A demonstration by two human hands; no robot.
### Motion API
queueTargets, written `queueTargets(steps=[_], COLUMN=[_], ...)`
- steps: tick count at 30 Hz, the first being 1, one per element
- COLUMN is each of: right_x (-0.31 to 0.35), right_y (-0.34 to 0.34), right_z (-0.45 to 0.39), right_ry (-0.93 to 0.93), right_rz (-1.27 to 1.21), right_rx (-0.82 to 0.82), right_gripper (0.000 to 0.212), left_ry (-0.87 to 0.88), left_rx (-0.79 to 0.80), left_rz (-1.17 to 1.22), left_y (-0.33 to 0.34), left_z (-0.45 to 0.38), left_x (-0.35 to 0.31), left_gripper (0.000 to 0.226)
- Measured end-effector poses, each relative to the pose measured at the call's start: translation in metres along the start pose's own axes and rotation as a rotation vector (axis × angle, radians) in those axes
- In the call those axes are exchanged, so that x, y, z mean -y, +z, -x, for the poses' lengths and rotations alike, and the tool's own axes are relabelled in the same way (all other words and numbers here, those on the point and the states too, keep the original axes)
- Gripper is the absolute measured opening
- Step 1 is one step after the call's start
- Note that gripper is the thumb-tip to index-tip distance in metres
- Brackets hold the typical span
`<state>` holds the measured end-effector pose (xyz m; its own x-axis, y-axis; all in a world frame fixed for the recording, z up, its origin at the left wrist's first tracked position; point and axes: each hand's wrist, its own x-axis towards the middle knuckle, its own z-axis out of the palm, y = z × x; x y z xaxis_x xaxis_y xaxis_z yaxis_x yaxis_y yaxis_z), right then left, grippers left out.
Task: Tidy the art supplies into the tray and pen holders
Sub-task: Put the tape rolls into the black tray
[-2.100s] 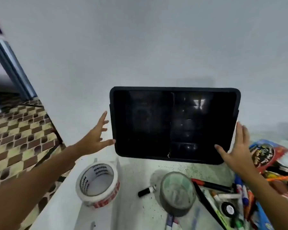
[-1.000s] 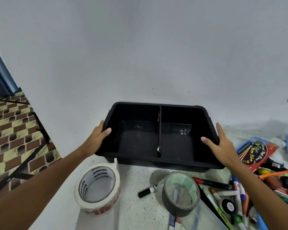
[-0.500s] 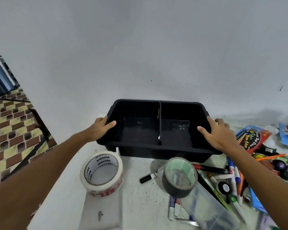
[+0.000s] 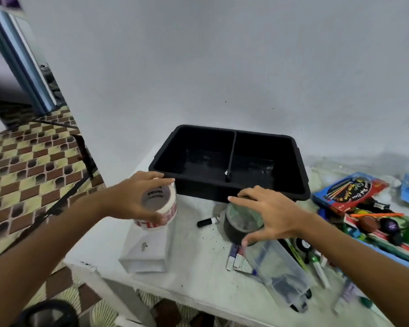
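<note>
A black tray [image 4: 301,166] with two empty compartments stands on the white table against the wall. In front of its left corner, my left hand [image 4: 130,199] grips a white tape roll with red print [image 4: 158,199], fingers over its far side and thumb on its near side. My right hand [image 4: 269,213] is curled over a dark grey tape roll [image 4: 240,220] just before the tray's front wall, with the thumb at the roll's near edge. A black marker [image 4: 208,221] lies between the two rolls.
A white box [image 4: 144,251] sits under the white roll near the table's left edge. A clear plastic container [image 4: 279,272] lies on its side at front right. Several markers, pens and a red-and-blue pen pack [image 4: 350,192] crowd the right side.
Both hands set the tray down against the wall and let go of it. The left hand then took the white tape roll and the right hand closed over the grey roll.
</note>
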<state>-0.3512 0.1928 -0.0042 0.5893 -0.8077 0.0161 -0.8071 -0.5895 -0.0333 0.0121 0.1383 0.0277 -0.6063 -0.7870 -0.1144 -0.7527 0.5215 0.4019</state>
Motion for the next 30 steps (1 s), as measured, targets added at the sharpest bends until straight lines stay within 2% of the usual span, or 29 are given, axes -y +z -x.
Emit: queueTargets(steps=[2, 5, 8, 14, 20, 24, 30], right_x=[0.002, 0.005, 0.009, 0.009, -0.001, -0.024, -0.066], right_y=[0.008, 0.012, 0.01, -0.016, -0.055, -0.07, -0.057], right_z=[0.001, -0.003, -0.004, -0.004, -0.044, -0.097, -0.173], right_ry=[0.023, 0.08, 0.086, 0.083, 0.122, 0.228, 0.394], right_rz=[-0.039, -0.153, -0.163, -0.275, -0.485, -0.497, -0.361], right_rx=[0.017, 0.008, -0.023, -0.121, -0.303, -0.354, -0.281], right_gripper=[0.107, 0.102, 0.101, 0.101, 0.104, 0.11, 0.114], left_ry=[-0.024, -0.027, -0.028, 0.041, 0.126, 0.17, 0.193], left_rx=[-0.015, -0.107, -0.133, -0.234, -0.285, -0.245, -0.164], left_rz=[0.008, 0.049, 0.095, 0.176, 0.15, 0.09, -0.005], left_y=[0.008, 0.013, 0.01, -0.013, -0.053, -0.08, -0.088], left_z=[0.001, 0.0, 0.0, -0.004, -0.045, -0.095, -0.179], left_x=[-0.002, -0.004, -0.008, -0.016, -0.01, 0.006, 0.03], left_gripper=[0.107, 0.101, 0.096, 0.09, 0.092, 0.095, 0.099])
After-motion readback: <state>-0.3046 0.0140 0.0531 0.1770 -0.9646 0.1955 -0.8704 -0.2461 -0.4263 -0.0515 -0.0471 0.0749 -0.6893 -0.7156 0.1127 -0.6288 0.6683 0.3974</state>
